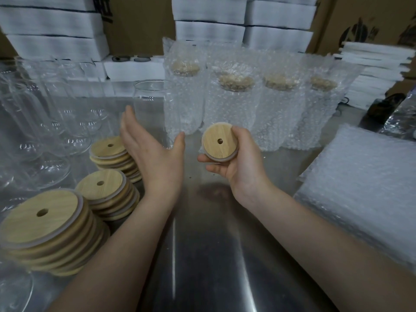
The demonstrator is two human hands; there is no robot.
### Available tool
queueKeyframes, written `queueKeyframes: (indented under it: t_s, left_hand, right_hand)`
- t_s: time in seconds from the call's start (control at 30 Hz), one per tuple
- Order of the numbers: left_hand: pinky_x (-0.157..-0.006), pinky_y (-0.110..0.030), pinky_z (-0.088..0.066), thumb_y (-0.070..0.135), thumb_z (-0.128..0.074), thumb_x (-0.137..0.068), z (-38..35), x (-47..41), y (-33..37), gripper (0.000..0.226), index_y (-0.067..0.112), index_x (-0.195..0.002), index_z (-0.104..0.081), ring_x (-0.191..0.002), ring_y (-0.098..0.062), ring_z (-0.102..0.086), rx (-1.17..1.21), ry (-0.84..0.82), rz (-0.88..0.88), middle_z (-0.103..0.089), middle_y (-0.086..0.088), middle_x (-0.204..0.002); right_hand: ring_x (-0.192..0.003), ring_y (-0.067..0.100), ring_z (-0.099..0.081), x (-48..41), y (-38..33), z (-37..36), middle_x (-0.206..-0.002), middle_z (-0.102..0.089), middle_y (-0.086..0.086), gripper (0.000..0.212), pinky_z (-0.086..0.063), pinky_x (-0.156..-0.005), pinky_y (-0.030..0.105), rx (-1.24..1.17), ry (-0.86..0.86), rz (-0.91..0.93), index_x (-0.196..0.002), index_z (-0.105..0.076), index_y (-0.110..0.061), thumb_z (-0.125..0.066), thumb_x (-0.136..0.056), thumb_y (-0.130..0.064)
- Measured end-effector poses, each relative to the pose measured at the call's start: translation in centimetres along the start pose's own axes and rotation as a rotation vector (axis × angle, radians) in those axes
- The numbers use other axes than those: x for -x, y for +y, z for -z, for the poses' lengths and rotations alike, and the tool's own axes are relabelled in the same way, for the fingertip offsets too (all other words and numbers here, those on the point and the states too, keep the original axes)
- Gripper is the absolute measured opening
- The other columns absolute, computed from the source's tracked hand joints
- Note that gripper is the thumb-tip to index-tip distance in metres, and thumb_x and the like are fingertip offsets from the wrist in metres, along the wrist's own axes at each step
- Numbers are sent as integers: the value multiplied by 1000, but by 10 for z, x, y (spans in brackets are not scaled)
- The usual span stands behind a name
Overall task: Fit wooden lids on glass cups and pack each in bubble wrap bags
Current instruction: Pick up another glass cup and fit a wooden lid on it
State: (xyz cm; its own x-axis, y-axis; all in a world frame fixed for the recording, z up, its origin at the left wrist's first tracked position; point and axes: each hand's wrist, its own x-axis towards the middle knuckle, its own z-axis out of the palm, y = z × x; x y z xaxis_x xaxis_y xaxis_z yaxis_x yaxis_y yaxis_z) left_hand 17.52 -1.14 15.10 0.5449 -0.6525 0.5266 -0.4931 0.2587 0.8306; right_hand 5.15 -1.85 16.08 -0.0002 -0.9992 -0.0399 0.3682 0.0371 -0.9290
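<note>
**A:** From the head view, what are the hands doing?

**B:** The right hand (238,163) grips a round pale wooden lid with a centre hole (219,141). The fingers curl under it and the thumb lies on its rim, and the lid is lifted above the shiny steel table (213,244).

**A:** And the other one?

**B:** The left hand (153,152) is spread, fingers straight and thumb apart, holding nothing. It is raised just in front of a clear upright glass cup (149,102). I cannot tell whether it touches the glass.

**A:** Where are the other lids?

**B:** Three leaning stacks of wooden lids (105,188) sit on the table at the left, beside the left forearm. A cluster of bare glass cups (45,109) stands behind them.

**A:** Anything packed?

**B:** Four lidded cups in bubble wrap bags (234,104) stand upright in a row beyond the hands. A pile of flat bubble wrap bags (364,188) lies at the right. White foam boxes (56,30) and brown cardboard cartons (137,25) are stacked at the back.
</note>
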Motion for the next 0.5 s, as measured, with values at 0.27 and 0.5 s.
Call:
queueKeyframes:
  t_s: [0.27, 0.5]
  left_hand:
    - [-118, -25, -10, 9, -72, -86, -4, -5, -14, 94, 3, -154, -8, -147, -28, -15, -80, -87, -30, -15, -19, -156]
    - [-117, -44, -27, 7, -76, -80, -5, -5, -18, 90, 4, -148, -18, -142, -28, -30, 34, -102, -44, -25, -16, -152]
  right_hand:
    - [-73, 24, -71, 0, 0, -1, -120, -63, 25, 41, -56, -58, 32, -50, -4, -16, -128, -53, -7, -45, -99, -35]
    - [-87, 27, -61, 0, 1, -1, -99, -59, 12, 21, -58, -65, 34, -105, -9, -2, -96, -64, -14, -49, -97, -28]
